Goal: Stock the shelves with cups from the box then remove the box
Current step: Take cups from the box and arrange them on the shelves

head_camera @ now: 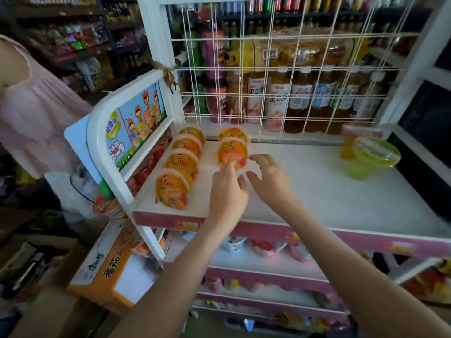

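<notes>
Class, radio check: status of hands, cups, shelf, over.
Hands open: left hand touching short row's front cup, right hand beside it. Six orange cups on top shelf. Green cup far right, clear.

I see drink bottles (300,98) lined behind a white wire grid (268,69), and a person in pink (31,106) standing at far left.

Both forearms reach from near to far, converging; left hand (228,191) palm down, index finger extended forward; right hand (267,178) just beside it, fingers spread, relaxed.
</notes>
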A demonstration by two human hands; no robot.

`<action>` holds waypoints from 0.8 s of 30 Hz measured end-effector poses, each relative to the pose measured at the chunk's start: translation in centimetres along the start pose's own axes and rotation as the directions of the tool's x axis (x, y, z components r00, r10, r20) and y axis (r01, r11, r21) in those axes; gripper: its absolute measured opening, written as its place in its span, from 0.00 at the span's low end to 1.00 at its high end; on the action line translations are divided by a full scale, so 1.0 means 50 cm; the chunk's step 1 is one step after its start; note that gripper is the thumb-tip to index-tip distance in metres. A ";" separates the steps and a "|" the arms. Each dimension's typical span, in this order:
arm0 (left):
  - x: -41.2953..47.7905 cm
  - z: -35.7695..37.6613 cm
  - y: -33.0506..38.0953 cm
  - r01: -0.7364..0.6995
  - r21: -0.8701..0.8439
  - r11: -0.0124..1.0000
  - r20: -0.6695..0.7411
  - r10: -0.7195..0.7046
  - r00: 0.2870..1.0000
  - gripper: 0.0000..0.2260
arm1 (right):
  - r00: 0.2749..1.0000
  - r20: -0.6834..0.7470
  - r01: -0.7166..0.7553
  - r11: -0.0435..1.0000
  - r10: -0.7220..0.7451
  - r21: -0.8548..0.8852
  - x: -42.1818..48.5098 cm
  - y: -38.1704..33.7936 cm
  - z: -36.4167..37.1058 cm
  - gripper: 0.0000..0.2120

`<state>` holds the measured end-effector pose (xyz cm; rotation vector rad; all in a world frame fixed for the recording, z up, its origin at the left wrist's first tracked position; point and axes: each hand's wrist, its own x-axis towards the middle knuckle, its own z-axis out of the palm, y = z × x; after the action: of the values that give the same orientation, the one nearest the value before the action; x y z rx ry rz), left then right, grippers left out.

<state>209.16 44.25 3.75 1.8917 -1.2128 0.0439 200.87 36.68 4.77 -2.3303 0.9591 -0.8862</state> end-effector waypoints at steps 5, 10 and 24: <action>-0.186 -0.029 0.011 -0.274 -0.379 0.884 -0.089 0.260 0.961 0.13 | 0.985 -0.149 0.085 0.996 -0.084 0.002 -0.230 -0.045 -0.020 0.14; -0.338 0.011 -0.043 -0.140 -0.465 0.874 0.231 0.273 0.934 0.13 | 0.985 -0.142 -0.104 0.994 0.098 -0.035 -0.411 -0.013 0.015 0.14; -0.726 0.314 -0.360 -0.210 0.367 0.906 0.873 -0.259 0.413 0.33 | 0.522 0.197 -0.813 0.554 0.830 -0.179 -0.954 0.389 0.294 0.27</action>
<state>197.46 62.71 -33.82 2.4010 -2.0292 -0.9853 176.56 62.02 -35.70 -1.6003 1.7524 -0.1279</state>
